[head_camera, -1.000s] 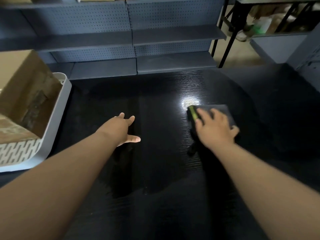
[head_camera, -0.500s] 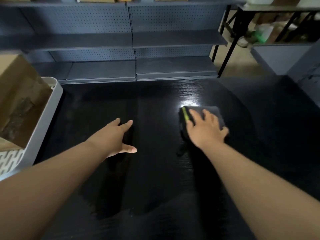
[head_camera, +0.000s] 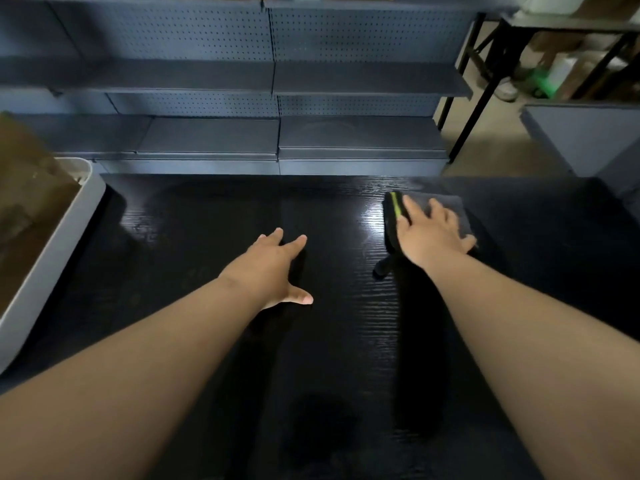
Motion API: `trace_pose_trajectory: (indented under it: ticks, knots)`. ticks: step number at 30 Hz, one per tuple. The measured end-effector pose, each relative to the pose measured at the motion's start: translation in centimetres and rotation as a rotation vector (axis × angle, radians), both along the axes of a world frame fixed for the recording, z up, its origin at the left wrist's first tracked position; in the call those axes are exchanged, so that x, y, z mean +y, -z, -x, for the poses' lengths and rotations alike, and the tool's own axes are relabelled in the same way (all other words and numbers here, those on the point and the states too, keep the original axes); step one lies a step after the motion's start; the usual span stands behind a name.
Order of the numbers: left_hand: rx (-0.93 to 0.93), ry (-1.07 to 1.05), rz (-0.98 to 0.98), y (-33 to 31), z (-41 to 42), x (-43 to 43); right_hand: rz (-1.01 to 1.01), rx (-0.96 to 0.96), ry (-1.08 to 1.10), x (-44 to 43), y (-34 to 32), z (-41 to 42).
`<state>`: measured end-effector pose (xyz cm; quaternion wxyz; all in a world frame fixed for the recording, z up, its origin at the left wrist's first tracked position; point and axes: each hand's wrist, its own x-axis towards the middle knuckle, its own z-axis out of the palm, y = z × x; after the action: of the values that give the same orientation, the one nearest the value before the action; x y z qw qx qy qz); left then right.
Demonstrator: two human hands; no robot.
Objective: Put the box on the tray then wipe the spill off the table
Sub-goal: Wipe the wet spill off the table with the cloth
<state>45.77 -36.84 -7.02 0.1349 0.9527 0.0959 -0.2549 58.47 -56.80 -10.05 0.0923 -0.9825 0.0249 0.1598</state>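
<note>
Head view: the right hand [head_camera: 433,233] presses flat, fingers straight, on a dark cloth [head_camera: 446,204] at the far right of the black table [head_camera: 194,230], apparently wiping. The left hand [head_camera: 270,268] lies spread and empty, likely bracing. At left, the cardboard box [head_camera: 27,202] sits in the grey tray [head_camera: 52,244]. The spill cannot be made out.

a grey-blue metal shelving unit [head_camera: 270,77] spans the back, its perforated back panels [head_camera: 346,32] dotted with small holes; to its right a beige floor [head_camera: 491,157] shows under a black metal-framed side table [head_camera: 465,129], near a low grey-blue cabinet [head_camera: 585,136]
</note>
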Motion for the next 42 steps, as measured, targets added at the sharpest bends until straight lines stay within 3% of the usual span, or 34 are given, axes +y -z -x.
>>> trace_pose_trajectory:
  ticks: [3, 7, 14, 22, 27, 42]
  knots:
    - [0.027, -0.015, -0.01, 0.6, -0.7, -0.2, 0.03, 0.04, 0.048, 1.7, -0.1, -1.0]
    - [0.069, 0.001, -0.074, 0.7, -1.2, -0.2, 0.026, -0.02, -0.237, 2.8, 0.4, -1.6]
    - [0.103, 0.023, -0.104, 0.1, -1.4, -0.9, -0.006, -0.011, -0.47, 2.5, 0.1, -3.4]
    - [0.099, 0.023, -0.097, 0.3, -1.2, -0.8, -0.027, 0.0, 0.0, -3.6, -0.4, -7.3]
    - [0.099, 0.052, -0.115, 0.1, -1.3, -0.8, -0.039, -0.015, 0.22, -4.6, 0.1, -4.6]
    - [-0.016, 0.039, -0.068, 0.8, 1.9, 0.8, -0.054, -0.021, 0.241, -3.2, -0.1, 12.0]
